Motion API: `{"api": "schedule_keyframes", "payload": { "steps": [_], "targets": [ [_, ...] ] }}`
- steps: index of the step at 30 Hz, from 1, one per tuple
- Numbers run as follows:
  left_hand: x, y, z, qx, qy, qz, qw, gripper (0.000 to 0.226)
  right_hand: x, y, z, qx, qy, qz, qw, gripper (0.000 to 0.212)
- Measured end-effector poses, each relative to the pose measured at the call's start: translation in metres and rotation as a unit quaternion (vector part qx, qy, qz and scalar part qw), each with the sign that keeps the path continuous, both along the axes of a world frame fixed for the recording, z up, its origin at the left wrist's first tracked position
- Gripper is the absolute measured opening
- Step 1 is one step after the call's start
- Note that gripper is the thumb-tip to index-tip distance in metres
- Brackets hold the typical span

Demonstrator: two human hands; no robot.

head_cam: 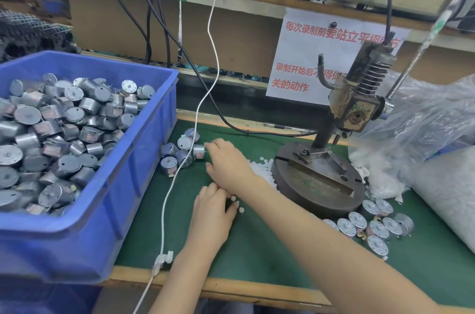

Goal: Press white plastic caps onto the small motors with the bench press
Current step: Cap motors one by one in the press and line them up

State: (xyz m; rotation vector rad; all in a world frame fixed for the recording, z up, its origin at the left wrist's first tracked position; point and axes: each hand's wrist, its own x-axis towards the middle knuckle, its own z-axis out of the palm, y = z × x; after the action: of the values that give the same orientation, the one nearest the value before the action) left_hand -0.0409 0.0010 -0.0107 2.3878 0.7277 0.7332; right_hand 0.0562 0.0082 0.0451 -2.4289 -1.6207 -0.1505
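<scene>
Motors, small silver metal cylinders (64, 128), are heaped in a blue plastic crate (144, 159) at the left of the frame. One loose motor (199, 151) on the green mat (257, 241) at centre is met by the right hand (228, 164); whether it is gripped cannot be told. The left hand (213, 213) is laid just below, fingers curled beside small white plastic caps (241, 209), its grip likewise unclear. A rusty iron bench press (318, 174) stands at centre right.

Left grip (213, 210) and right grip (228, 164) bare, forearms (321, 231) bare too — grey-blue clothing (226, 308) below them.
</scene>
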Motion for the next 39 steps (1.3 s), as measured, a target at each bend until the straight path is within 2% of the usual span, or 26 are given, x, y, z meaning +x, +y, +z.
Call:
{"api": "schedule_keyframes", "payload": {
  "steps": [2, 4, 9, 13, 18, 22, 24, 27, 29, 32, 39],
  "targets": [
    [0.0, 0.0, -0.001, 0.0, -0.001, 0.001, 1.0, 0.015, 0.0, 0.016, 0.001, -0.055, -0.044, 0.024, 0.997, 0.045],
    [0.001, 0.0, -0.001, -0.002, -0.001, 0.003, 1.0, 0.015, -0.001, 0.027, 0.0, -0.079, -0.044, 0.038, 0.995, 0.045],
    [0.001, -0.001, 0.0, -0.02, -0.002, 0.009, 1.0, 0.012, -0.003, 0.034, -0.006, -0.044, -0.004, 0.02, 0.999, 0.033],
    [0.002, 0.0, 0.0, -0.032, -0.026, 0.016, 0.999, 0.009, -0.004, 0.038, -0.006, -0.045, -0.048, 0.034, 0.997, 0.027],
    [0.001, -0.001, -0.001, -0.038, -0.034, 0.025, 0.998, 0.015, 0.002, 0.039, -0.011, -0.02, -0.073, -0.004, 0.997, 0.034],
    [0.001, 0.0, 0.0, -0.036, -0.027, 0.025, 0.999, 0.013, 0.007, 0.019, -0.015, 0.023, -0.018, -0.06, 0.998, 0.039],
    [0.0, 0.001, 0.0, -0.046, -0.04, 0.026, 0.998, 0.01, 0.007, 0.001, -0.016, 0.088, 0.055, -0.094, 0.99, 0.039],
    [0.0, 0.002, 0.0, -0.055, -0.041, 0.027, 0.997, 0.008, 0.002, -0.035, -0.017, 0.195, 0.21, -0.128, 0.95, 0.028],
    [0.0, 0.003, 0.0, -0.054, -0.038, 0.017, 0.998, 0.009, -0.002, -0.062, -0.022, 0.226, 0.257, -0.132, 0.93, 0.023],
    [-0.001, 0.002, 0.001, -0.037, -0.012, -0.02, 0.999, 0.011, -0.009, -0.095, -0.031, 0.253, 0.258, -0.129, 0.923, 0.04],
    [-0.005, 0.0, 0.004, -0.02, 0.01, -0.04, 0.999, 0.011, -0.014, -0.116, -0.039, 0.278, 0.236, -0.085, 0.927, 0.041]
  ]
}}
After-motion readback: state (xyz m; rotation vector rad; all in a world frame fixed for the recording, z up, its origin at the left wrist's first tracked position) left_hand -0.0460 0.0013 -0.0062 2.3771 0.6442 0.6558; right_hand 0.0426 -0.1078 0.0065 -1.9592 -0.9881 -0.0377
